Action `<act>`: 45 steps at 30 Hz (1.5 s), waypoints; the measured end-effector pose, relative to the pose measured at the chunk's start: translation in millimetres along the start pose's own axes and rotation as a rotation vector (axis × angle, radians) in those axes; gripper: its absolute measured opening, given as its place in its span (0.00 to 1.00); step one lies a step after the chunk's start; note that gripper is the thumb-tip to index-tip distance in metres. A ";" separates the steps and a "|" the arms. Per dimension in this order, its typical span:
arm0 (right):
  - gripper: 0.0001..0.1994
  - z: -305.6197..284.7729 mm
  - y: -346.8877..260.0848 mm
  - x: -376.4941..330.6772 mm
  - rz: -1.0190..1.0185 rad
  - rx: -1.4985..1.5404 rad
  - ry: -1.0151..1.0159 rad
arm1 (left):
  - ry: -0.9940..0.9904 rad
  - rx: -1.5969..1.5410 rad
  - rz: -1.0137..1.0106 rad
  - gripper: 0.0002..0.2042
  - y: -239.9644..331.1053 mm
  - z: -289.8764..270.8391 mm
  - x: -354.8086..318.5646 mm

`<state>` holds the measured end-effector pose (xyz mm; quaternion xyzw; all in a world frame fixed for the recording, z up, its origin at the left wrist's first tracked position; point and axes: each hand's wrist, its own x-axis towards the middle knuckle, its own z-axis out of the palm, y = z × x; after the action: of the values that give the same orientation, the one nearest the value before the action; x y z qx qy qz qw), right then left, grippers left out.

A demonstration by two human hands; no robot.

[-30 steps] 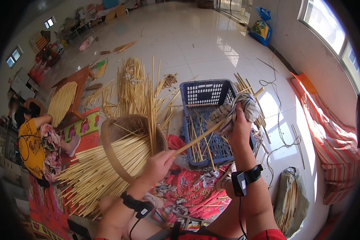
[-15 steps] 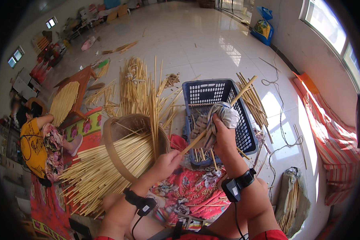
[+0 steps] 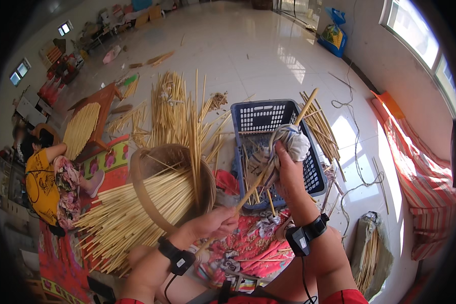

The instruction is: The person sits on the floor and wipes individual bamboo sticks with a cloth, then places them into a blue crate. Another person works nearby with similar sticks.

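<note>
My left hand is closed round a long pale-yellow stalk, whose lower end sticks out behind the fist. My right hand grips a bunched, striped grey-white cloth wrapped around the same stalk. The upper tip slants up to the right, past the cloth. Under the cloth stands a dark blue plastic crate with short stalk pieces inside. Left of it, a tilted wicker basket with a tall handle holds a thick heap of similar stalks.
A red patterned cloth strewn with bits lies before me. Upright stalk bundles stand beyond the basket. A person in a yellow top sits at left by a low wooden table. More stalks lie right of the crate; a sack of stalks is nearer.
My left hand has moved down toward me, and the stalk's lower end now shows behind it. The stalk slants more steeply; my right hand with the cloth shifted slightly right.
</note>
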<state>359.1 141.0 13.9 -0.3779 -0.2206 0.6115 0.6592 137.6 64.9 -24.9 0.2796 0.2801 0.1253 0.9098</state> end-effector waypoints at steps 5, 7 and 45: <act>0.20 14.2 44.6 -38.2 0.010 -0.299 -0.117 | 0.015 -0.045 0.045 0.21 8.6 -22.2 10.8; 0.19 13.2 35.3 -33.8 0.044 -0.269 -0.095 | 0.054 0.023 0.054 0.20 11.5 -24.1 8.6; 0.12 -41.8 -28.1 39.6 -0.120 0.081 0.155 | 0.111 0.374 0.189 0.15 27.9 -11.9 -37.5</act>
<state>414.7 170.9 2.9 -0.3834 -0.1663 0.5482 0.7245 98.3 78.4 -0.5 0.4615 0.3205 0.1711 0.8094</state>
